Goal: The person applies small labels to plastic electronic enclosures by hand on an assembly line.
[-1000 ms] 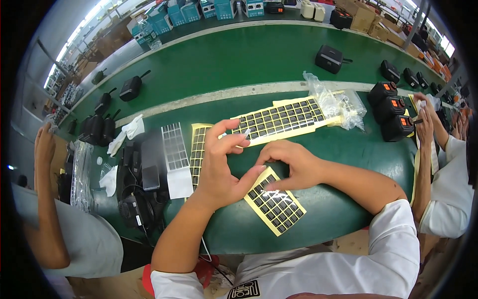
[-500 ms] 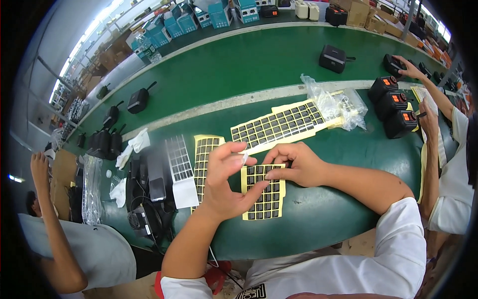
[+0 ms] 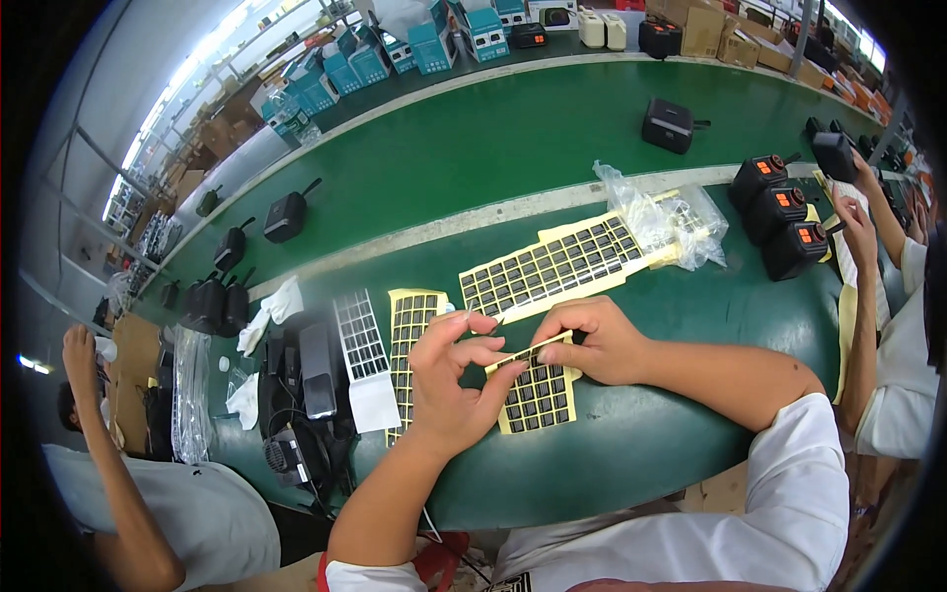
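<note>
A small yellow-backed sheet of black rectangular stickers (image 3: 538,400) is between my hands, low over the green table. My right hand (image 3: 600,343) pinches its upper right edge, which is bent upward. My left hand (image 3: 449,380) is closed at the upper left corner, thumb on the sheet and fingers curled; its index fingertip stands apart from the thumb. Beyond my hands lies a larger sticker sheet (image 3: 552,259). A narrow sticker sheet (image 3: 412,335) is left of my left hand, beside a pale sheet with a dark grid (image 3: 360,335).
Crumpled clear plastic (image 3: 681,227) covers the large sheet's right end. Black boxy devices with orange buttons (image 3: 792,247) stand at right, near a co-worker's hands (image 3: 856,222). Dark devices and cables (image 3: 296,444) crowd the left. More black devices (image 3: 669,125) sit on the green strip beyond.
The small sheet's top edge has been bent up, and my left thumb has moved to its corner. At right, a co-worker has lifted a black device.
</note>
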Action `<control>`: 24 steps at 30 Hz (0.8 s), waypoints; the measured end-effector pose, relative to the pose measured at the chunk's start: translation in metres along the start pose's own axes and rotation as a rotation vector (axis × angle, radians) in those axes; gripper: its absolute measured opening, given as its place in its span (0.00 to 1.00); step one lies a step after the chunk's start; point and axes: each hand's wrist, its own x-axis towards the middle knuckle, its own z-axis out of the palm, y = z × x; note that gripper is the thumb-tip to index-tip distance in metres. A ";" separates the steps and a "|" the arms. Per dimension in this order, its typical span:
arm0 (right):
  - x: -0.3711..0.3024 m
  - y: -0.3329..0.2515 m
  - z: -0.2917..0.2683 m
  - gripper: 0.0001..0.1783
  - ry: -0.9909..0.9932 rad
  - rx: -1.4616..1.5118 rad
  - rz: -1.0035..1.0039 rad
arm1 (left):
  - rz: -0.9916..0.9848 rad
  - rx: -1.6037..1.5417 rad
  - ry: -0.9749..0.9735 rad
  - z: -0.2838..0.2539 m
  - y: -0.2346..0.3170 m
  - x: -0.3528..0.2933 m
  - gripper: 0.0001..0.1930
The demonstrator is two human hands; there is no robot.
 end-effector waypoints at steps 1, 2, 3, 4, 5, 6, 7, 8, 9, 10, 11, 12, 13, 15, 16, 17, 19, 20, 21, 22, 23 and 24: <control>0.001 0.000 0.003 0.13 0.066 0.049 -0.099 | 0.004 -0.001 0.001 -0.001 0.001 0.001 0.44; 0.001 0.000 0.008 0.15 0.127 0.178 -0.064 | -0.022 0.006 0.009 -0.001 0.005 0.002 0.44; 0.000 -0.002 0.008 0.15 0.130 0.172 -0.057 | -0.048 0.011 0.018 0.000 0.007 0.002 0.44; 0.000 -0.005 0.006 0.15 0.100 0.123 -0.040 | -0.096 -0.023 0.036 0.000 0.006 -0.002 0.42; 0.001 -0.007 0.001 0.14 0.073 0.067 -0.027 | -0.088 -0.038 0.037 0.000 0.003 -0.004 0.42; 0.000 -0.006 0.001 0.13 0.064 0.083 0.065 | -0.120 0.017 0.029 0.000 -0.001 -0.006 0.41; -0.001 -0.005 0.002 0.11 0.095 0.107 0.060 | -0.149 0.069 0.020 0.001 -0.004 -0.008 0.40; -0.002 -0.007 0.001 0.10 0.088 0.091 0.070 | -0.231 -0.041 0.042 0.002 -0.002 -0.008 0.38; -0.005 -0.009 -0.005 0.10 0.098 0.060 0.091 | -0.207 -0.079 0.029 0.006 -0.004 -0.008 0.38; -0.008 -0.008 -0.008 0.09 0.116 0.029 0.091 | -0.212 0.018 -0.004 0.007 -0.008 -0.009 0.41; -0.008 -0.004 -0.007 0.09 0.110 -0.010 0.088 | -0.207 0.114 -0.039 0.007 -0.012 -0.010 0.43; -0.006 -0.002 -0.005 0.10 0.093 -0.058 0.077 | -0.204 0.087 0.002 0.004 -0.014 -0.012 0.46; -0.002 0.002 -0.002 0.11 0.067 -0.003 0.082 | -0.203 0.047 0.038 0.001 -0.014 -0.014 0.49; 0.003 0.007 0.002 0.13 0.071 -0.076 -0.011 | -0.258 -0.037 0.064 -0.001 -0.003 -0.009 0.54; 0.004 0.008 0.011 0.21 0.125 0.046 -0.081 | -0.283 -0.060 0.076 -0.003 0.004 -0.009 0.54; 0.005 0.005 0.013 0.20 0.107 0.119 -0.062 | -0.309 -0.069 0.098 -0.004 0.007 -0.007 0.55; 0.001 0.005 0.005 0.12 0.073 0.082 -0.012 | -0.287 -0.239 0.175 0.007 0.010 0.000 0.52; -0.001 0.006 0.005 0.12 0.084 0.070 -0.015 | -0.335 -0.290 0.201 0.012 0.013 0.003 0.52; -0.003 0.008 0.005 0.12 0.090 0.075 -0.036 | -0.386 -0.337 0.228 0.014 0.017 0.005 0.51; -0.004 0.010 0.004 0.12 0.093 0.083 -0.057 | -0.378 -0.341 0.227 0.016 0.018 0.007 0.51; -0.004 0.011 0.005 0.12 0.097 0.080 -0.060 | -0.407 -0.341 0.221 0.015 0.019 0.007 0.51; -0.003 0.012 0.006 0.13 0.097 0.080 -0.080 | -0.438 -0.341 0.216 0.015 0.019 0.007 0.51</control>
